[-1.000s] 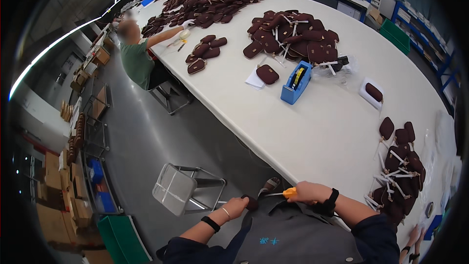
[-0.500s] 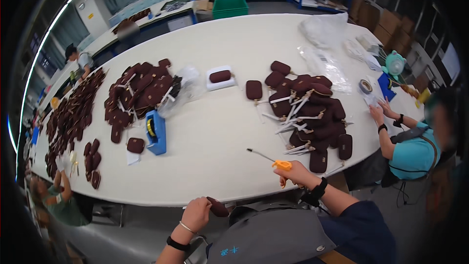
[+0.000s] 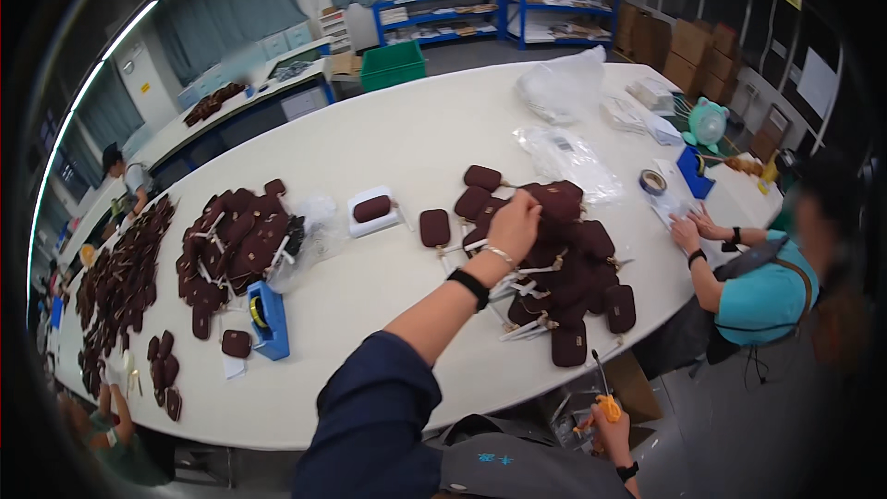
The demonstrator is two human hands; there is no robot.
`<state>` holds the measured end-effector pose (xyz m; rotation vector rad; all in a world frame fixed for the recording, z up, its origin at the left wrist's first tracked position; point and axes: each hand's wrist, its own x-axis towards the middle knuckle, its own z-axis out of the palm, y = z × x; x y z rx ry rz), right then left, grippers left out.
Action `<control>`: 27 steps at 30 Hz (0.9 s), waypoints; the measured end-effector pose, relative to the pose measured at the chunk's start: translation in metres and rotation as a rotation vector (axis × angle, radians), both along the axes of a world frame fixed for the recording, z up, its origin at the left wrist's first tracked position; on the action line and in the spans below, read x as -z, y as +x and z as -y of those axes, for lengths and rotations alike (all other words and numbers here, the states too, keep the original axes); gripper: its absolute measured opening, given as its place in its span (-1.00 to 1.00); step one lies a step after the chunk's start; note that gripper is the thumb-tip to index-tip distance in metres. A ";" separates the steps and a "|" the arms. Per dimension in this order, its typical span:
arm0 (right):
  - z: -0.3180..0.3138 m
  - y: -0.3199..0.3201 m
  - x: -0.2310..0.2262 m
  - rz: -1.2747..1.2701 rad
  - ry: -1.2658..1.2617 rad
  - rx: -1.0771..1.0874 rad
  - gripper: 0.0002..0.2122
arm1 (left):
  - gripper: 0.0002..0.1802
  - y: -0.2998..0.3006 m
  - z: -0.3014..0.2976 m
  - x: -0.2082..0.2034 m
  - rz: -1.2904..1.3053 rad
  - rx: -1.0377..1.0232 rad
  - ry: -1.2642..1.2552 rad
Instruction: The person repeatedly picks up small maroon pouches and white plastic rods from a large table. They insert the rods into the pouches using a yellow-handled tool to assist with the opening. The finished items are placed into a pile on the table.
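My left hand (image 3: 514, 227) reaches over a pile of dark maroon zip pouches (image 3: 584, 257) with white strips. Its fingers are closed at the pile's upper part against the dark pouches; what they hold, if anything, I cannot make out. At the table's near edge, my right hand (image 3: 612, 427) grips an orange-handled tool (image 3: 607, 407) with a thin dark shaft, pointing up. A single pouch (image 3: 434, 228) lies flat left of the pile. Farther left, another pouch (image 3: 372, 209) rests on a white block (image 3: 358, 227).
A blue tape dispenser (image 3: 269, 322) stands left, beside a second pouch heap (image 3: 242, 240) and a clear plastic bag (image 3: 319, 226). Plastic packaging (image 3: 565, 159) lies beyond the near pile. A person in a turquoise shirt (image 3: 769, 288) works at the right. An open carton (image 3: 637, 386) sits below the table edge.
My left hand has gone from the near edge, where it held a pouch, up to the pile. My right hand has drawn down and right with the orange-handled tool. The view has shifted.
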<state>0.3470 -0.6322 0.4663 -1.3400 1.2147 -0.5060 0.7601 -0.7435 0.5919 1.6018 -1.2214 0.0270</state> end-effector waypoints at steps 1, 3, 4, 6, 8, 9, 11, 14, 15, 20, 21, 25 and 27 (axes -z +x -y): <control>-0.001 -0.007 0.010 -0.031 -0.023 0.024 -0.80 | -0.84 -0.009 0.023 0.000 0.072 -0.022 0.080; -0.016 0.005 0.003 0.063 0.078 0.127 -0.80 | -0.85 0.000 0.033 0.018 0.147 -0.079 0.181; -0.021 0.005 0.021 0.150 0.037 0.183 -0.80 | -0.86 -0.006 0.035 0.020 0.207 -0.093 0.273; -0.024 0.012 0.053 0.325 -0.039 0.309 -0.79 | -0.83 -0.004 0.015 0.032 0.220 -0.037 0.304; -0.029 0.034 -0.010 0.049 0.100 0.098 -0.82 | -0.82 0.015 -0.021 0.050 0.209 -0.002 0.302; -0.032 0.045 -0.015 0.022 0.050 0.061 -0.82 | -0.83 0.028 -0.043 0.056 0.196 -0.022 0.323; -0.031 0.061 -0.005 -0.002 0.015 -0.041 -0.81 | -0.89 0.061 -0.088 0.061 0.163 -0.060 0.408; -0.024 0.084 0.023 -0.013 0.051 -0.233 -0.78 | -0.85 0.129 -0.170 0.068 0.029 -0.221 0.518; -0.027 0.101 0.015 -0.022 0.051 -0.286 -0.78 | -0.84 0.160 -0.201 0.081 0.024 -0.307 0.528; -0.055 0.175 -0.012 0.000 0.096 -0.388 -0.82 | -0.76 0.300 -0.333 0.123 -0.178 -0.708 0.410; -0.062 0.183 -0.016 -0.010 0.094 -0.395 -0.83 | -0.76 0.323 -0.344 0.133 -0.244 -0.795 0.367; -0.095 0.226 -0.027 -0.013 0.128 -0.556 -0.84 | -0.75 0.439 -0.439 0.190 -0.557 -1.050 0.470; -0.101 0.231 -0.025 -0.007 0.107 -0.566 -0.84 | -0.74 0.466 -0.443 0.199 -0.728 -1.073 0.499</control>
